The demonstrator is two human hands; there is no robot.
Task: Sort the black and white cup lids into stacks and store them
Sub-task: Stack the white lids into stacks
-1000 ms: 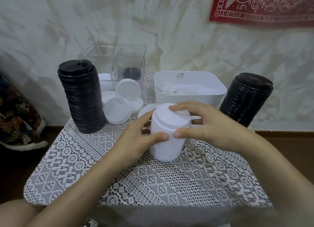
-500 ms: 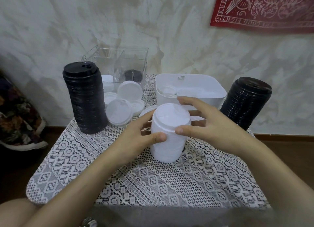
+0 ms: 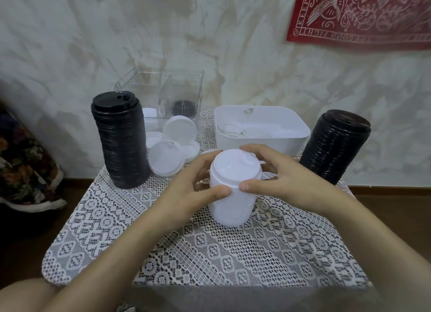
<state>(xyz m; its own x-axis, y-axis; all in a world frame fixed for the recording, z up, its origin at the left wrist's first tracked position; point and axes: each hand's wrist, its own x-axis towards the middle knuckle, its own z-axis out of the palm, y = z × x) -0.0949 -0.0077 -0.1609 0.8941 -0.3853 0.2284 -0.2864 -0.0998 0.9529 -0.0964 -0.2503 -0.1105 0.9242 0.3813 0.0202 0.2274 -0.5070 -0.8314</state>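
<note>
A stack of white lids (image 3: 229, 204) stands in the middle of the lace-covered table (image 3: 210, 253). My left hand (image 3: 186, 190) grips its left side, thumb on the front near the top. From the right, my right hand (image 3: 277, 181) curls round the stack's top rim, thumb at the front and fingers behind. A tall stack of black lids (image 3: 120, 139) stands upright at the left. Another black stack (image 3: 333, 146) leans at the right. Loose white lids (image 3: 165, 160) lie between the left black stack and the white stack.
A white bin (image 3: 261, 120) with white lids inside sits at the back right. A clear divided box (image 3: 163, 94) stands at the back, holding a few black lids. The wall rises just behind the table. A patterned cloth lies on the floor at the left.
My right hand's fingers have come off the top of the white stack and now curl round its rim. The left hand keeps its grip. The stack stays in place.
</note>
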